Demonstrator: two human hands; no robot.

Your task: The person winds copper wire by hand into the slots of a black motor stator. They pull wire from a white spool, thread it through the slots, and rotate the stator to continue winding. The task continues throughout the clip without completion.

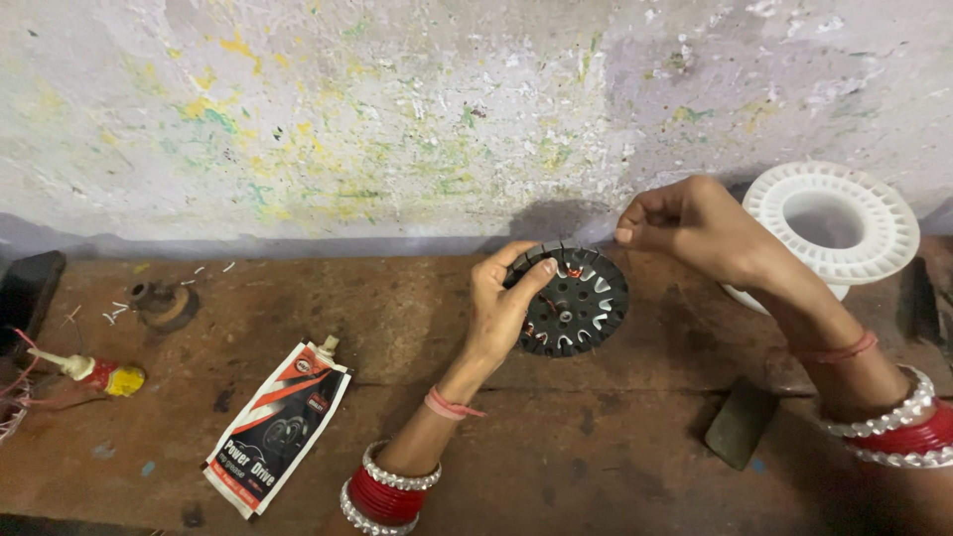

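Gripping the black slotted disc (574, 300) upright over the worktop (596, 447), the left hand (504, 303) steadies it while the right hand (690, 223) pinches what seems thin wire, which a sharp tug could snap

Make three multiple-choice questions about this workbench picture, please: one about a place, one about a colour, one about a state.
1. Where is the white plastic spool?
A. at the right, behind the right hand
B. at the left edge
C. on the printed pouch

2. What colour is the slotted stator disc?
A. white
B. black
C. yellow

3. How is the left hand placed?
A. flat on the bench, apart from everything
B. holding the glue tube
C. in a grip on the disc's left edge

Answers: 1 A, it stands by the wall past the right hand; 2 B, its body looks black with copper wire in some slots; 3 C, its fingers clasp the disc's rim.
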